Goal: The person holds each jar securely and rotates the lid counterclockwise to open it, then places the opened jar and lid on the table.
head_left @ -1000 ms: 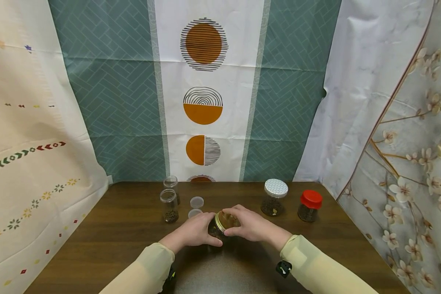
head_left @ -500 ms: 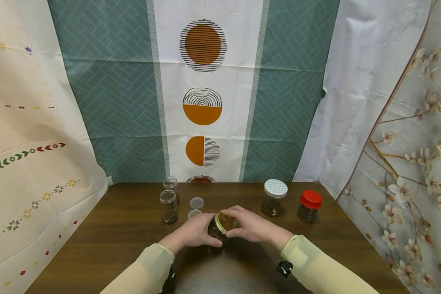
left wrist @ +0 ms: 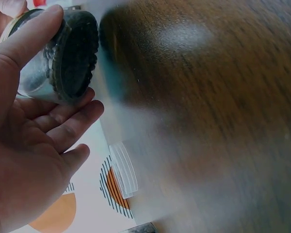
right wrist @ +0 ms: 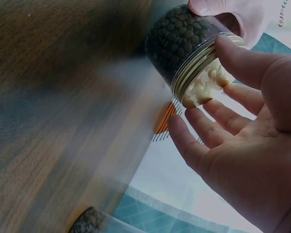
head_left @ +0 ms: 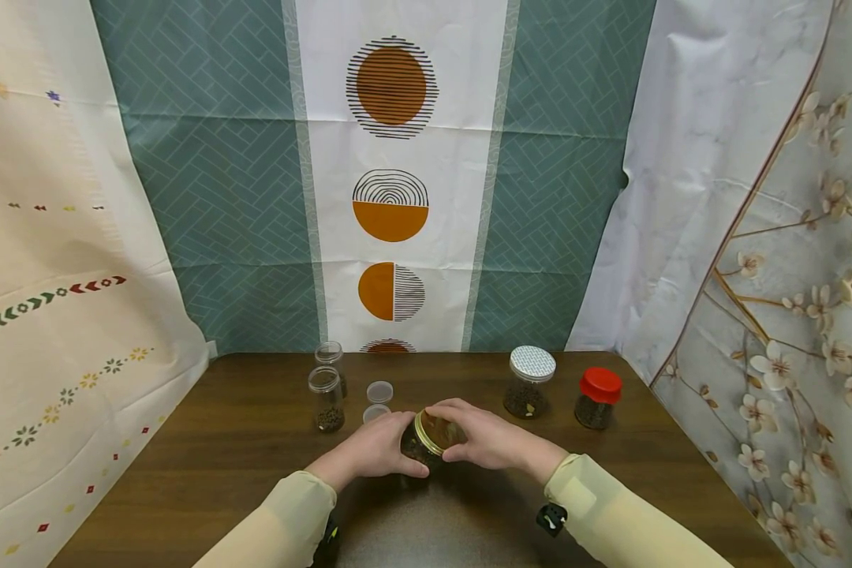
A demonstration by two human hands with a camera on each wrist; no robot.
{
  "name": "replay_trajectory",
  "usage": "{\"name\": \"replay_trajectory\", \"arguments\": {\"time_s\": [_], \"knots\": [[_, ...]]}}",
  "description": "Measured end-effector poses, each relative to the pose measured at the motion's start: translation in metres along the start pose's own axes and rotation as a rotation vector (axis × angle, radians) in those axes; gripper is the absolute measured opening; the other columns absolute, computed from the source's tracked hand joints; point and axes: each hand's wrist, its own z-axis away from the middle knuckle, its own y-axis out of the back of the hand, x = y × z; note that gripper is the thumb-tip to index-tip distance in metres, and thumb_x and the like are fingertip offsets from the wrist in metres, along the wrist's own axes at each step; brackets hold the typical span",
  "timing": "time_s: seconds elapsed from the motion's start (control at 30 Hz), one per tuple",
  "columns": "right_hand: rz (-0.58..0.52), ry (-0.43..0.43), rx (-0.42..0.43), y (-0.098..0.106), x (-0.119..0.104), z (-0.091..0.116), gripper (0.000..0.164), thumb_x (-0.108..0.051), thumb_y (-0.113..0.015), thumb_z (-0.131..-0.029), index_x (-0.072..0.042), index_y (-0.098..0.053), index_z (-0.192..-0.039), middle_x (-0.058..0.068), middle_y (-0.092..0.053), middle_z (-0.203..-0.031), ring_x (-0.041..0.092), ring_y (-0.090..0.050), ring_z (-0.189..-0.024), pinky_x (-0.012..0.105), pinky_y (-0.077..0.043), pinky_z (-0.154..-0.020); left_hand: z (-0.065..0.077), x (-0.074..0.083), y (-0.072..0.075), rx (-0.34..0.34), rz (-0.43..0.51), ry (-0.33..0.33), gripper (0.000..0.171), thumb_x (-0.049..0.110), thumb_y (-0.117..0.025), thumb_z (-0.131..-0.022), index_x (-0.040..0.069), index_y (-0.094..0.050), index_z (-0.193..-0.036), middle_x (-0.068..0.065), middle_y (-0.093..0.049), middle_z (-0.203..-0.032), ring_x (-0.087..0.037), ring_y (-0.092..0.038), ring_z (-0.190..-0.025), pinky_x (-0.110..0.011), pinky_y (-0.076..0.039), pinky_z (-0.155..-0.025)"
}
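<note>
In the head view my left hand (head_left: 376,448) grips a clear jar (head_left: 416,448) of dark pellets, tilted with its top toward the right. The thumb lies along the near side, the fingers round the far side. My right hand (head_left: 487,435) holds the jar's gold-rimmed lid (head_left: 436,432) between thumb and fingertips. In the right wrist view the thumb and fingertips sit at the edge of the lid (right wrist: 200,73), and the pellets (right wrist: 177,31) fill the jar's lower part. The left wrist view shows the jar's dark base (left wrist: 80,56) close over the table.
Two clear jars (head_left: 326,394) without lids stand at the left, the nearer partly filled. Two small translucent lids (head_left: 379,392) lie beside them. Back right are a jar with a white patterned lid (head_left: 530,383) and a red-lidded jar (head_left: 599,397). Curtains border the wooden table (head_left: 184,473).
My right hand has turned slightly on the lid, its thumb shifting a little to the right. The left hand and the jar stay nearly where they were.
</note>
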Motion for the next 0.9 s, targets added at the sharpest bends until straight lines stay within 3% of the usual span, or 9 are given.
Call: {"name": "replay_trajectory", "arguments": {"time_s": [0.17,0.33,0.43,0.9], "knots": [[-0.013,-0.046,0.034,-0.0026,-0.0012,-0.0014,0.072,-0.033,-0.083,-0.103,-0.006,-0.053,-0.162,0.015,-0.052,-0.160,0.034,-0.060,-0.140,0.056,-0.050,-0.112,-0.0006,-0.0018,-0.0013,0.002,-0.011,-0.006,0.078,0.045,-0.098,-0.083,0.004,-0.064,-0.141,-0.005,-0.072,-0.128,-0.030,-0.068,-0.120,-0.054,-0.055,-0.103],[0.019,-0.154,0.101,-0.0048,-0.0064,-0.0038,0.076,-0.050,-0.079,-0.102,-0.006,-0.056,-0.160,0.018,-0.062,-0.146,0.034,-0.069,-0.121,0.057,-0.055,-0.101,-0.0011,-0.0022,-0.0020,0.005,-0.009,-0.009,0.074,0.045,-0.098,-0.082,0.005,-0.066,-0.136,-0.004,-0.072,-0.125,-0.028,-0.068,-0.116,-0.052,-0.056,-0.100],[0.032,-0.184,0.095,-0.0056,-0.0079,-0.0049,0.075,-0.051,-0.078,-0.102,-0.006,-0.057,-0.159,0.018,-0.064,-0.140,0.032,-0.070,-0.113,0.056,-0.057,-0.097,-0.0014,-0.0020,-0.0028,0.008,-0.005,-0.014,0.071,0.045,-0.098,-0.082,0.006,-0.067,-0.133,-0.002,-0.072,-0.121,-0.026,-0.068,-0.113,-0.051,-0.057,-0.098],[0.011,-0.125,0.078,-0.0053,-0.0060,-0.0058,0.074,-0.045,-0.081,-0.101,-0.004,-0.058,-0.157,0.016,-0.065,-0.137,0.032,-0.070,-0.117,0.052,-0.058,-0.097,-0.0004,-0.0041,-0.0023,0.007,0.006,-0.010,0.072,0.045,-0.098,-0.083,0.007,-0.067,-0.136,-0.003,-0.072,-0.124,-0.028,-0.068,-0.119,-0.052,-0.055,-0.103]]}}
